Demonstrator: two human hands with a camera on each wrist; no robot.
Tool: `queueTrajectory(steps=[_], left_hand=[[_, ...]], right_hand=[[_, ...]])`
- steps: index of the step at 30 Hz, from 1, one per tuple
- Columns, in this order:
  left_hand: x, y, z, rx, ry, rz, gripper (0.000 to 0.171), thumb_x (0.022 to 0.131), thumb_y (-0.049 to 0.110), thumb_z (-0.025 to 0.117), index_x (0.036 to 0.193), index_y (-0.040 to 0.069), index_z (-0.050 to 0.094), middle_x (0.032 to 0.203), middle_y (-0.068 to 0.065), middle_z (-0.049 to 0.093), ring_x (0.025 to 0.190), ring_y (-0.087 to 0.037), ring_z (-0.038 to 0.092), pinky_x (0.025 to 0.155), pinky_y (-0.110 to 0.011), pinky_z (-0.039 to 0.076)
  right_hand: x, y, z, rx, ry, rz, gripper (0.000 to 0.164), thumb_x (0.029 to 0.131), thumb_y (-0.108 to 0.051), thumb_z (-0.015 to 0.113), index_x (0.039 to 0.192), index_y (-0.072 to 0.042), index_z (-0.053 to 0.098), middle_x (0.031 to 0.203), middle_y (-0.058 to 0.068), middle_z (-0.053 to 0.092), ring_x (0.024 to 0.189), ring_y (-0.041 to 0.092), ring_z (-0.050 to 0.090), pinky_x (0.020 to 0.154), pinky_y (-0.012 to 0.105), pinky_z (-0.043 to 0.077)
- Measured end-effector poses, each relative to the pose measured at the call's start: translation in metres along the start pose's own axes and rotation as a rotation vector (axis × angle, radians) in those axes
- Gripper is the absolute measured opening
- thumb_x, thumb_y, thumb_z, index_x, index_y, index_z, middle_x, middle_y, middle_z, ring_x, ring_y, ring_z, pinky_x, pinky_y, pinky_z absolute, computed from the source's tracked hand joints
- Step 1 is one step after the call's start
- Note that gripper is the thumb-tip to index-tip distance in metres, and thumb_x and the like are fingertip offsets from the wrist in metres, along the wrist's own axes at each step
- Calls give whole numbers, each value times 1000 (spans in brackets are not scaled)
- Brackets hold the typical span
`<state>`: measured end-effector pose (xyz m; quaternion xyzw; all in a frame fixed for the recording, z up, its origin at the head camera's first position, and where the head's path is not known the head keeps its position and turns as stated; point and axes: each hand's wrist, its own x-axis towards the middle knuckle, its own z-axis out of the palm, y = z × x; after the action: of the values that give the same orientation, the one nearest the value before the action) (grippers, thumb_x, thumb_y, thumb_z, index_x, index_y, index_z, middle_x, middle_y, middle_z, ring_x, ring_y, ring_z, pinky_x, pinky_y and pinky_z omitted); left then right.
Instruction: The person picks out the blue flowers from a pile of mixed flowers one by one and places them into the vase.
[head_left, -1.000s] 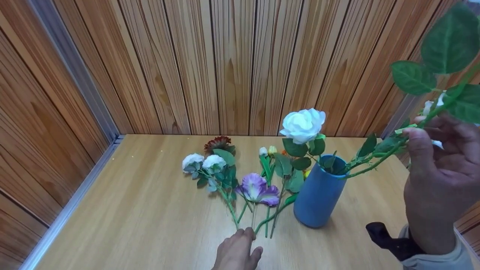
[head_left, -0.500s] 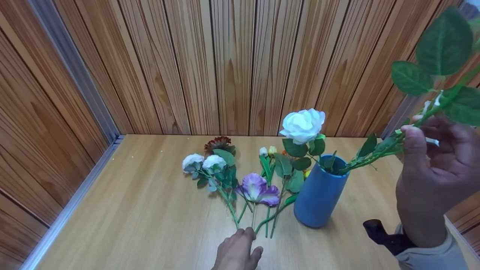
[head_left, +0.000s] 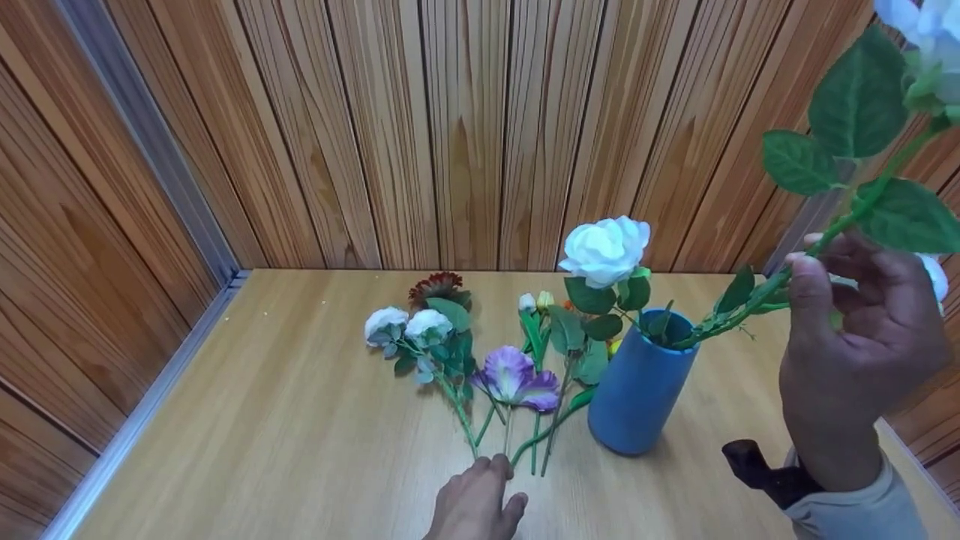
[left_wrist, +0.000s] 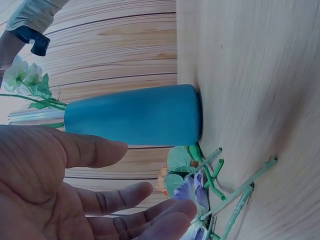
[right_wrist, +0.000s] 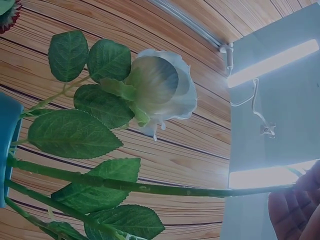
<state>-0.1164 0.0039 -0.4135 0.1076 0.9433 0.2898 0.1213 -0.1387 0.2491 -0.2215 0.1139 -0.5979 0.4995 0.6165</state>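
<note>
At the right of the head view, my right hand (head_left: 855, 352) pinches the green stem (head_left: 874, 199) of a leafy white rose (head_left: 934, 52) between thumb and fingers. Its stem slants down into the mouth of the blue vase (head_left: 641, 397), which stands upright. Another white rose (head_left: 606, 251) leans left out of the vase. Part of a further white bloom (head_left: 934, 277) shows behind the right hand. My left hand (head_left: 478, 499) lies low by the loose stem ends; in the left wrist view its fingers (left_wrist: 117, 197) are relaxed and hold nothing.
Left of the vase lie a purple flower (head_left: 510, 379), small white flowers (head_left: 429, 328), a dark red flower (head_left: 436, 285) and tulips (head_left: 544, 301), stems toward me. Wood-patterned panels (head_left: 465, 135) rise behind the table (head_left: 285, 420). A lit tube (right_wrist: 275, 62) shows in the right wrist view.
My right hand has moved a little left with the stem, and the white rose's bloom has come into view at the upper right. The left hand and vase have stayed in place.
</note>
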Motion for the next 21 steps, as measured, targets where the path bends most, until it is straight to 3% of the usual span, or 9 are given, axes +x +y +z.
queueTrajectory(steps=[5, 16, 21], left_hand=[[-2, 0, 2, 7, 24, 17, 27, 79, 28, 67, 94, 8, 58, 75, 0, 53, 59, -16, 47, 54, -35, 41], [4, -1, 0, -10, -37, -43, 27, 79, 29, 68, 93, 7, 58, 75, -2, 53, 64, -20, 51, 58, -40, 43], [6, -1, 0, -27, -61, -72, 29, 78, 29, 68, 95, 7, 59, 77, -3, 54, 67, -22, 54, 60, -42, 43]], right_hand=[[-3, 1, 1, -57, -31, -18, 24, 74, 4, 66, 97, 10, 61, 89, 22, 62, 78, 22, 61, 69, 20, 48], [-11, 9, -1, -124, -94, -15, 27, 76, 2, 66, 102, 5, 61, 92, 20, 63, 82, 21, 62, 74, 22, 48], [-17, 10, 0, -74, -93, 21, 27, 75, 4, 65, 101, 8, 60, 92, 22, 61, 83, 24, 61, 74, 23, 48]])
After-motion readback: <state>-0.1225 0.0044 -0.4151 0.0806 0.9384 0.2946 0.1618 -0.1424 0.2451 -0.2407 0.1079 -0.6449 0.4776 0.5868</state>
